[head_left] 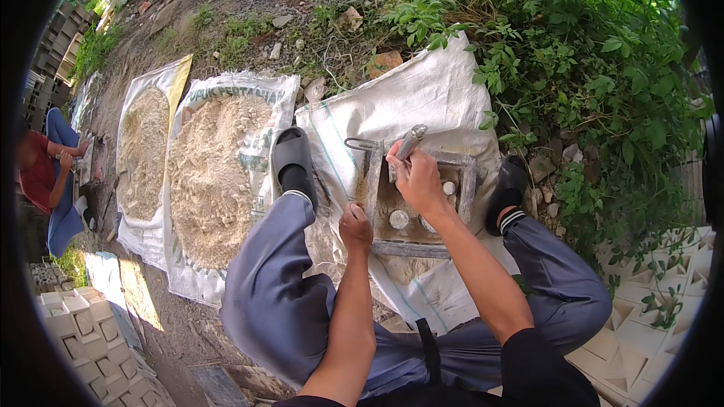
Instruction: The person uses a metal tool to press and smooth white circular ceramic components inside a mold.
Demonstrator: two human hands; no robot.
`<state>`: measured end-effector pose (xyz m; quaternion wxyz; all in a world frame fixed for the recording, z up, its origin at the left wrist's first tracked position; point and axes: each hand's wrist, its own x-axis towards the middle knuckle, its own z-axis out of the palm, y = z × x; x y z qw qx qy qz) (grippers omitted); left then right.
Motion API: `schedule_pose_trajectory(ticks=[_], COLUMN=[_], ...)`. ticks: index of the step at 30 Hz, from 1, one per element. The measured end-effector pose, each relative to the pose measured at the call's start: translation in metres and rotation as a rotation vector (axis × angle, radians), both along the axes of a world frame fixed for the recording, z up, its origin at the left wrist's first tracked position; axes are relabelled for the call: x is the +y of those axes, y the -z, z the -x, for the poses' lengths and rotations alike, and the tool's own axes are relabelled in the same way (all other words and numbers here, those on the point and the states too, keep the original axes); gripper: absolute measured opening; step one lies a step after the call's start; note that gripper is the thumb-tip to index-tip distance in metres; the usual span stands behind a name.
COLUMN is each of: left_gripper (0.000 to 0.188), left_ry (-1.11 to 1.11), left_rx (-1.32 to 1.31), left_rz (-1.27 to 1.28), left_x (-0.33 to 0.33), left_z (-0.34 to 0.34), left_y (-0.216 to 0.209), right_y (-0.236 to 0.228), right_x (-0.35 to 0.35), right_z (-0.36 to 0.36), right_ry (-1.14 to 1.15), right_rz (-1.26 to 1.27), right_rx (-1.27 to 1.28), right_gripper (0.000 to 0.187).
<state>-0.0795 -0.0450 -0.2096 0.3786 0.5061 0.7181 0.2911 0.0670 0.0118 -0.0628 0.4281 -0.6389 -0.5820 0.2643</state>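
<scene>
Between my feet a grey rectangular mould frame (pixel 411 250) lies on a white woven sack (pixel 422 83). Inside it are sandy material and several round pale discs, among them one disc (pixel 398 219) near the front. My right hand (pixel 416 179) is over the frame, fingers wrapped round a thick grey cylindrical handle (pixel 412 140) that tilts up to the right. Its lower end is hidden by the hand. Just left of the frame, my left hand (pixel 355 227) is closed in a fist above the sack. Whatever it may hold cannot be made out.
Two spread sacks carry heaps of sandy powder (pixel 215 181) and more powder (pixel 143 154) to the left. Beyond them another person (pixel 53 173) sits low. Pale patterned blocks (pixel 90 332) stand at lower left, others (pixel 648 316) at lower right. Leafy plants (pixel 573 53) crowd the right.
</scene>
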Motion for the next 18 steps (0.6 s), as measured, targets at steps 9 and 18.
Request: schedule_pose_trajectory(ticks=[9, 18], left_gripper=[0.039, 0.041], left_ry=[-0.004, 0.012], left_rx=[-0.005, 0.004], left_rz=[-0.003, 0.001], left_x=[-0.006, -0.002], left_z=[-0.002, -0.002], left_y=[0.001, 0.001], right_y=[-0.001, 0.0], right_x=[-0.021, -0.032], right_z=[-0.012, -0.004], right_ry=[0.049, 0.047], right_rz=[0.019, 0.044], right_rx=[0.025, -0.066], right_gripper=[0.005, 0.004])
